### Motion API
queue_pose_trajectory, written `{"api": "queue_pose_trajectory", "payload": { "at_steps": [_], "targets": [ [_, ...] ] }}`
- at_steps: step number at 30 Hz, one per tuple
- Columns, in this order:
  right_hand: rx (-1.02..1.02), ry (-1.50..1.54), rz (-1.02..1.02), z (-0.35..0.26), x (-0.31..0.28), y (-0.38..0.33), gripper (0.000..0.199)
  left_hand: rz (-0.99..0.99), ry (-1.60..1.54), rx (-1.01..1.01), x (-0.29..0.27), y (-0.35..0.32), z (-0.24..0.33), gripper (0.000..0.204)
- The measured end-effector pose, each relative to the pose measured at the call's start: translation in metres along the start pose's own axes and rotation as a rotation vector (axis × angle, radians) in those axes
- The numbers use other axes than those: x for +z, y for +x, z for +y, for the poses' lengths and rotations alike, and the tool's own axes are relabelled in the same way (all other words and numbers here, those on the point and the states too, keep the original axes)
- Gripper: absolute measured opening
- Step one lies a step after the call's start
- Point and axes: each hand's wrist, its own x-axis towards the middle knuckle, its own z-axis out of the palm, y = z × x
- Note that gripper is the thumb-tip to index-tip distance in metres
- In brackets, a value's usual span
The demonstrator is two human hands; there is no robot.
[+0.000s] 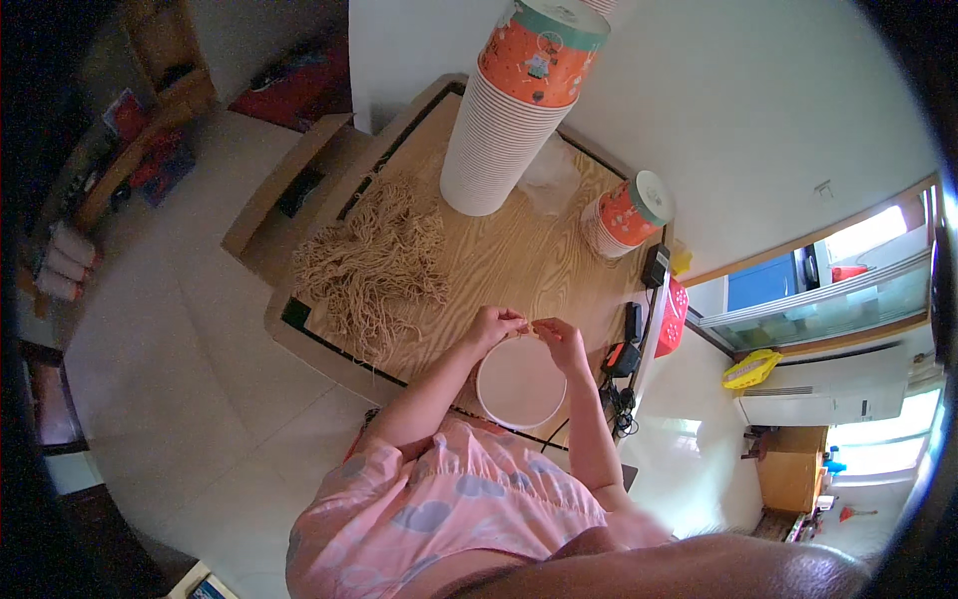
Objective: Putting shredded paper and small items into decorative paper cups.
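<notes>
Head view: we look down on a brown wood-grain tabletop [504, 265] bearing a tall, slightly tapering stack of white paper buckets [511, 125], its top one printed orange and green. Left of the tall stack, and nearer us, sprawls a loose heap of thin tan cord [384, 255]. Right of the tall stack stands a short stack of matching orange, green and white buckets [631, 214]. Nearer us than the tall stack sits a round, white-rimmed container [522, 384]. Between them, at the container's far rim, our bare left hand [496, 325] and right hand [563, 341] nearly meet, fingers bent; we cannot tell whether either grips anything.
</notes>
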Motion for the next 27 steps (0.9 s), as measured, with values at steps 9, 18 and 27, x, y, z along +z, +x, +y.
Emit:
{"api": "queue_pose_trajectory", "payload": {
  "at_steps": [9, 18, 27],
  "targets": [
    [0.022, 0.148, -0.019, -0.008, 0.008, -0.004, 0.015, 0.033, 0.087, 0.001, 0.000, -0.003, 0.001, 0.011],
    [-0.050, -0.124, 0.014, -0.031, 0.006, -0.008, 0.009, 0.020, -0.031, -0.031, 0.001, -0.006, -0.002, 0.011],
    [-0.369, -0.260, 0.159, -0.043, 0.014, -0.010, 0.006, 0.037, 0.105, -0.015, 0.000, -0.001, -0.005, 0.010]
  ]
}}
